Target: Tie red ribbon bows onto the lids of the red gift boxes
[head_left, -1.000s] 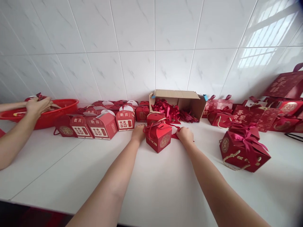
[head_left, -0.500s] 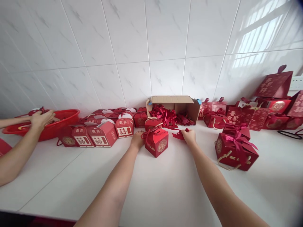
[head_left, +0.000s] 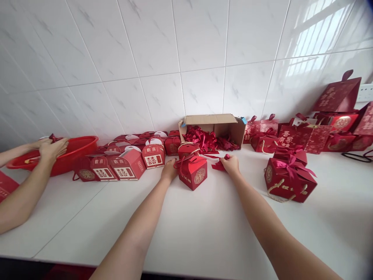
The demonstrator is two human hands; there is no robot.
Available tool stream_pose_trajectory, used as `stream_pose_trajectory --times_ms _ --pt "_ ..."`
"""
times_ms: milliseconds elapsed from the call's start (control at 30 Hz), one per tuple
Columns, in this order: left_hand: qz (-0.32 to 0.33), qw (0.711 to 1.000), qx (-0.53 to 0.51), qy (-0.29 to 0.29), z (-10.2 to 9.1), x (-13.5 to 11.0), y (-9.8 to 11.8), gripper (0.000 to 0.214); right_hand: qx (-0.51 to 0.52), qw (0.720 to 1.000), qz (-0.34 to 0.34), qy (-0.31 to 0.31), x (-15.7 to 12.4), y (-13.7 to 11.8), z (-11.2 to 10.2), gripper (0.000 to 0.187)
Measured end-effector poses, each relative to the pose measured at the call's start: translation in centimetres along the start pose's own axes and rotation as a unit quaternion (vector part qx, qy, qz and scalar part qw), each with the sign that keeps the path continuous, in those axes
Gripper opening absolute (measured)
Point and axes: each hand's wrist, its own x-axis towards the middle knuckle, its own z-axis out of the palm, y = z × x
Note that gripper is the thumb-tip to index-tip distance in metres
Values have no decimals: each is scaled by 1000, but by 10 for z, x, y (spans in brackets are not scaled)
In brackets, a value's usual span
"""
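Observation:
A small red gift box with a rope handle stands on the white counter in the middle. My left hand rests closed against its left side, fingers hidden behind the box. Just right of the box, my right hand pinches a dark red ribbon that lies between the box and the hand. Behind them an open cardboard carton on its side spills more red ribbons.
Several red gift boxes line the wall at left. A larger red box with a bow sits at right, with red gift bags behind. Another person's hands work over a red basin at far left.
My right hand has lifted the ribbon slightly and shifted right of the box. The view has tilted a little; the other person's hands stay at the basin.

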Motion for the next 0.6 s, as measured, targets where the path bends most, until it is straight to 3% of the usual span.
stream_pose_trajectory --times_ms 300,367,467,600 --pt "15 1000 -2 -2 -3 -1 0 33 -18 999 -28 -23 -8 -5 6 20" --pt "31 999 -7 -5 -2 -1 -3 33 10 999 -33 -25 -10 -5 6 17" --pt "44 999 -19 -8 -1 0 -7 37 81 996 -31 -17 -12 -4 3 28" --pt "33 999 -34 -11 -2 -1 -9 65 193 981 -14 6 -13 -4 -1 26"
